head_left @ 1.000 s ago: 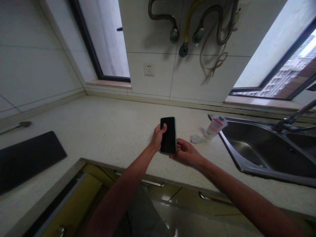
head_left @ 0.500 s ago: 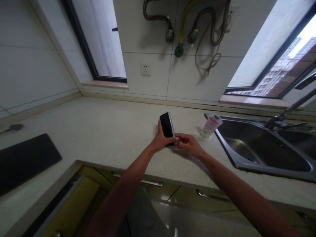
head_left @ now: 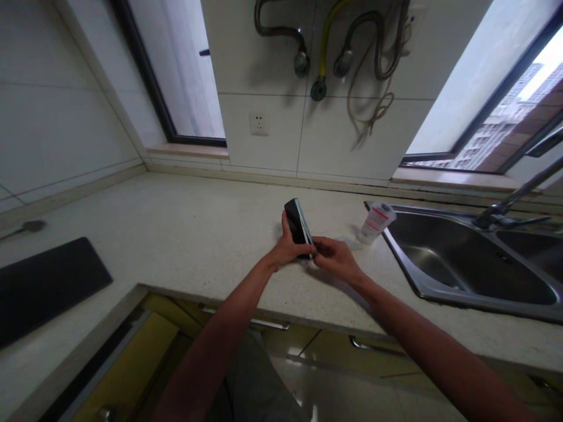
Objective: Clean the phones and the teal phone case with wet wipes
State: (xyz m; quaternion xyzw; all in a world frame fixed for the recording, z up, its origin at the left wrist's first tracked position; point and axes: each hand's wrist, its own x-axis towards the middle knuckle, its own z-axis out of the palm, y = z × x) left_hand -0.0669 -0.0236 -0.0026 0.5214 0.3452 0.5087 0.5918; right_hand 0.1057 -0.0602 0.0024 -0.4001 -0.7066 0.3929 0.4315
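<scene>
A black smartphone [head_left: 297, 225] is held tilted above the counter, its dark face partly turned toward me. My left hand [head_left: 285, 251] wraps round its left side and lower end, with the thumb across the bottom. At the lower right corner, my right hand [head_left: 335, 258] pinches the edge of a pale phone case [head_left: 303, 221]. A narrow gap shows between the case and the phone along the right side. Fingers hide the lower corner. A pale flat sheet [head_left: 350, 242] lies on the counter just beyond my right hand.
A white plastic cup [head_left: 377, 223] with pink print stands beside the steel sink [head_left: 417, 293] on the right. On the left of the pale counter [head_left: 185, 234] are a black flat board [head_left: 53, 281] and a dark spoon-like utensil [head_left: 33, 226]. Hoses [head_left: 323, 53] hang on the wall.
The pale case edge has come away from the phone along the right side, opening a narrow gap. My right hand has shifted slightly; the left keeps its hold.
</scene>
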